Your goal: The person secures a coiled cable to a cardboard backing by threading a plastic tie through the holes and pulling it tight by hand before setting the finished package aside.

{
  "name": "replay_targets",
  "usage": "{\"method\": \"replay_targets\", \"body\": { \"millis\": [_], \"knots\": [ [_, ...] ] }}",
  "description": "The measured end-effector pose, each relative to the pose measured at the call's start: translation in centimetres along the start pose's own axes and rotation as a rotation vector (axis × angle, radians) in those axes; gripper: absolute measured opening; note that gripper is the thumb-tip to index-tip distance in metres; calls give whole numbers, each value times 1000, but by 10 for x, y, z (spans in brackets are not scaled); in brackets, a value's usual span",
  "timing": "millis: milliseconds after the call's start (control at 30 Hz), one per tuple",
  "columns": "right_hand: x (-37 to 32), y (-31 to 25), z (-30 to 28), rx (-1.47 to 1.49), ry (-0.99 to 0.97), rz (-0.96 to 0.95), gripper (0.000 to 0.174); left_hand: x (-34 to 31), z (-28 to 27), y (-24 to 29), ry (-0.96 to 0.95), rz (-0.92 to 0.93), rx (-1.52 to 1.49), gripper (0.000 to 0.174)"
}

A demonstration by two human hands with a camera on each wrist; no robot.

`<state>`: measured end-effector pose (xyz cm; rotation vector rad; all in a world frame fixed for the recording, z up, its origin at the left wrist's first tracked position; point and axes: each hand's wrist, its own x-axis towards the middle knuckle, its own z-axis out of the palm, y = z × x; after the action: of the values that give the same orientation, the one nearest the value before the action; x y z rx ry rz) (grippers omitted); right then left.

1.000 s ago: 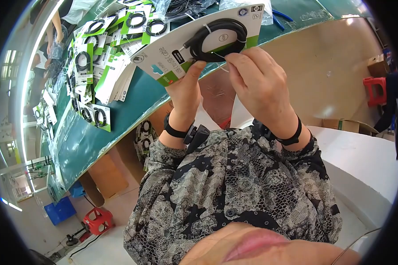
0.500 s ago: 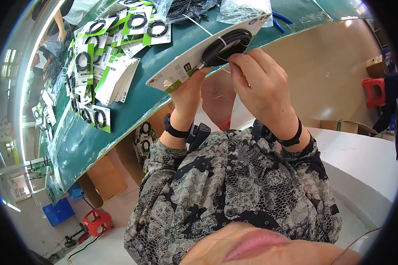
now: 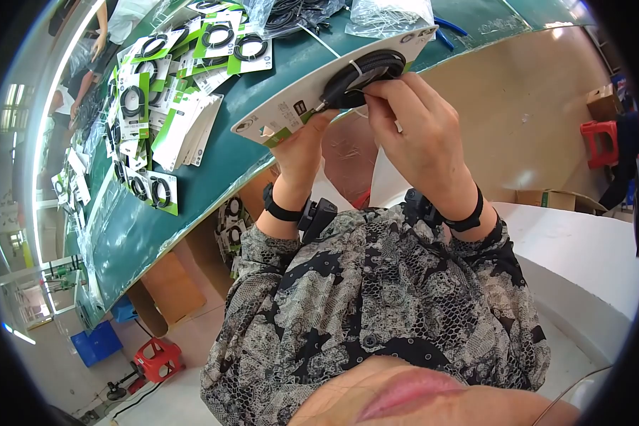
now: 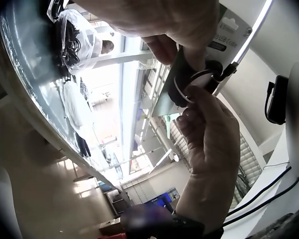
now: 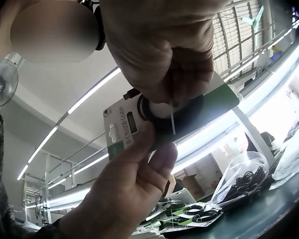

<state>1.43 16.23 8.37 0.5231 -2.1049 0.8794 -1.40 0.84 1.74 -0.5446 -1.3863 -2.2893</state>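
Observation:
My left hand [image 3: 302, 145] grips the lower edge of a white and green package card [image 3: 277, 113], its thumb on the front. The card is tilted, its face seen at a slant in the head view. A coiled black USB cable [image 3: 366, 74] lies against it, with a white tie around the coil at the top. At the coil's lower right my right hand [image 3: 422, 135] pinches a thin white tie [image 5: 172, 119]. One end of this tie sticks out below the fingertips in the right wrist view. The left hand's other fingers are hidden behind the card in the head view.
Carded cables [image 3: 133, 101] lie piled on the green table [image 3: 142, 234], beside a stack of cards [image 3: 188, 131]. Behind are a bag of black cables [image 3: 291, 14], a bag of white strips [image 3: 390, 18] and a blue tool [image 3: 447, 32]. Another person's arm [image 3: 82, 92] shows at far left.
The card has tilted to a steeper slant and its left end has shifted right. My left hand turned with it, while the right hand kept its pinch near the coil.

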Motion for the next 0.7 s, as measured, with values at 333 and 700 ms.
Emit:
{"method": "replay_targets", "body": {
  "millis": [333,700],
  "knots": [
    [-6,-2,2,-46,-44,-70,12,0,1,2,36,3,20,27],
    [-19,-4,-13,90,-83,32,27,17,5,29,-414,737,566,29]
  ]
}}
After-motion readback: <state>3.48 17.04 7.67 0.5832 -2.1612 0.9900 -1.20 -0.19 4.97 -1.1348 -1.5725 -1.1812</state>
